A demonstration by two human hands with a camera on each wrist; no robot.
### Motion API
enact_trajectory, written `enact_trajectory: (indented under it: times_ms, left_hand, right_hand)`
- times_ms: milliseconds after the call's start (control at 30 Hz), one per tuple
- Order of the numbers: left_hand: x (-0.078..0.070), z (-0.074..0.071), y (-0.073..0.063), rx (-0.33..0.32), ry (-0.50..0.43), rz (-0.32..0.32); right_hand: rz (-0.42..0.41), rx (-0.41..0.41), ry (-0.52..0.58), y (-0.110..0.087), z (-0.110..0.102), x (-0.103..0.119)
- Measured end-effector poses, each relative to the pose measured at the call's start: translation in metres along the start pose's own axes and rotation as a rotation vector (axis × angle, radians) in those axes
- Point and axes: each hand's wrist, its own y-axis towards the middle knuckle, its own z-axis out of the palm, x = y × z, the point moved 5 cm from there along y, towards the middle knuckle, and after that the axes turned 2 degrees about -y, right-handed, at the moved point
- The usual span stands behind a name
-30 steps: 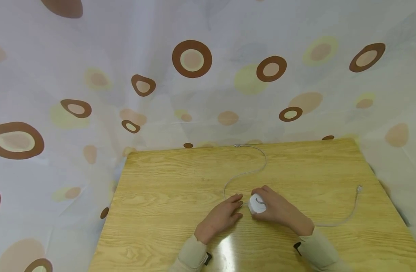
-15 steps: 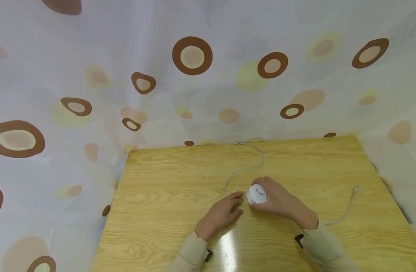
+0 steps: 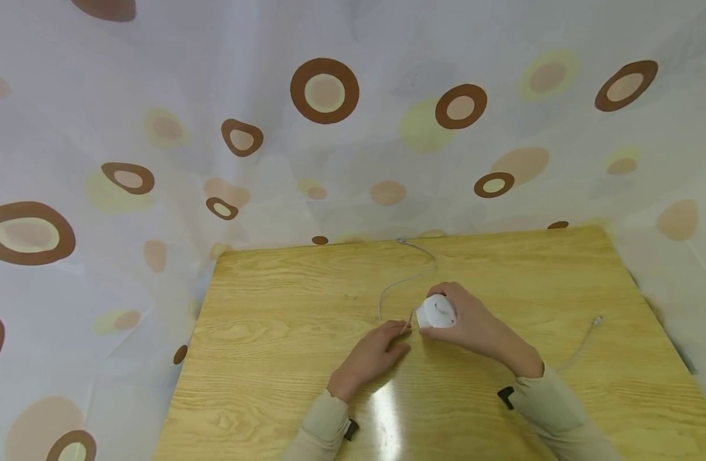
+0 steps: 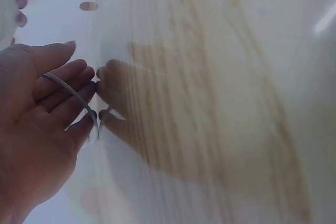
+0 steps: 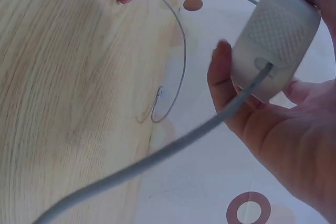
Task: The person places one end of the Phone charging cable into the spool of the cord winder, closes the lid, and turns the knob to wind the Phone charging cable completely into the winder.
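My right hand [image 3: 476, 326] grips a white power-adapter block [image 3: 437, 312] between thumb and fingers, near the middle of the table. In the right wrist view the block [image 5: 278, 38] shows a textured face, and a thick grey cable [image 5: 157, 156] leaves one end of it. To its left, my left hand [image 3: 369, 358] rests with fingertips low at the tabletop. The thin cable [image 4: 68, 88] runs across the inner side of its fingers in the left wrist view, with the thumb apart from it. Beyond the left hand, that thin cable [image 3: 402, 280] curves toward the back edge.
A small plug [image 3: 402, 241] lies at the back edge of the wooden table [image 3: 272, 333]. The cable's other connector [image 3: 598, 319] lies at the right, past my right forearm. Patterned white sheeting [image 3: 376, 160] rises behind the table and along both sides.
The right hand has moved the adapter block away from me, toward the back of the table. The right-hand connector has slid slightly left. The left hand has shifted little.
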Motion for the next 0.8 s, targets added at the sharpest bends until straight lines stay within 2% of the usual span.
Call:
enact_trajectory:
  times_ms: [133, 333, 500, 800]
  left_hand:
    - [0.003, -0.001, 0.002, -0.017, -0.028, 0.009]
    - [0.004, 0.0, 0.003, -0.002, -0.054, 0.0]
    - [0.004, 0.0, 0.003, -0.006, -0.056, -0.009]
    - [-0.003, 0.001, 0.007, -0.033, -0.001, -0.04]
  right_hand:
    - [0.027, -0.055, 0.016, 0.001, -0.008, -0.001]
    - [0.138, -0.107, 0.105, 0.002, -0.025, -0.005]
    - [0.198, -0.106, 0.15, 0.002, -0.038, -0.001]
    - [0.208, -0.064, 0.201, 0.01, -0.043, 0.015]
